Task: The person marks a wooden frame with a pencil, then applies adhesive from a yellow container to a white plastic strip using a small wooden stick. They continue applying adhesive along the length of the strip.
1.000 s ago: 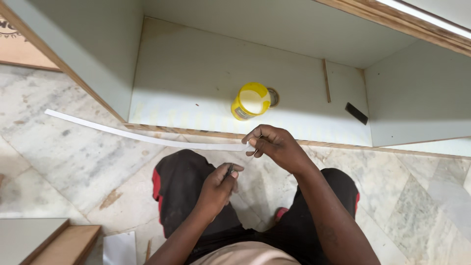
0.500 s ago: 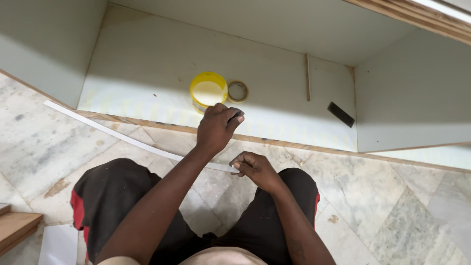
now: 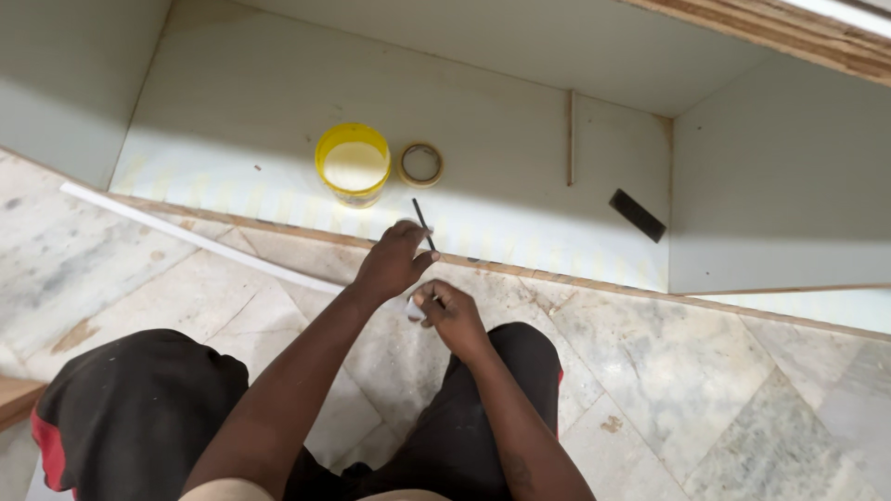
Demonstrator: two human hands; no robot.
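Holding a thin dark tool [image 3: 422,223] that looks like a pencil or a small blade (the view is too small to be sure), the left hand [image 3: 394,262] is now at the middle of the frame, its fingers [image 3: 419,263] clenched around the lower end so that the tip points up toward the cabinet floor [image 3: 520,176]. Half a second ago this hand was higher in the picture, close to the yellow tub [image 3: 353,164], and it has come back down to the wooden front edge [image 3: 557,276] of the cabinet. The right hand [image 3: 450,315] has stayed just below it, over the marble floor [image 3: 724,390], with its fingers pinched on the near end of the long white strip [image 3: 200,241]; only a small white piece shows between them. The strip runs from there to the upper left of the frame, lying on the floor along the cabinet edge, about where it lay before. So the two hands are now together at the end of the strip, one with the tool and one with the strip. Beside the tub rests a tape roll [image 3: 420,164], and a flat black piece [image 3: 637,214] lies at the right, near the cabinet wall, both untouched.
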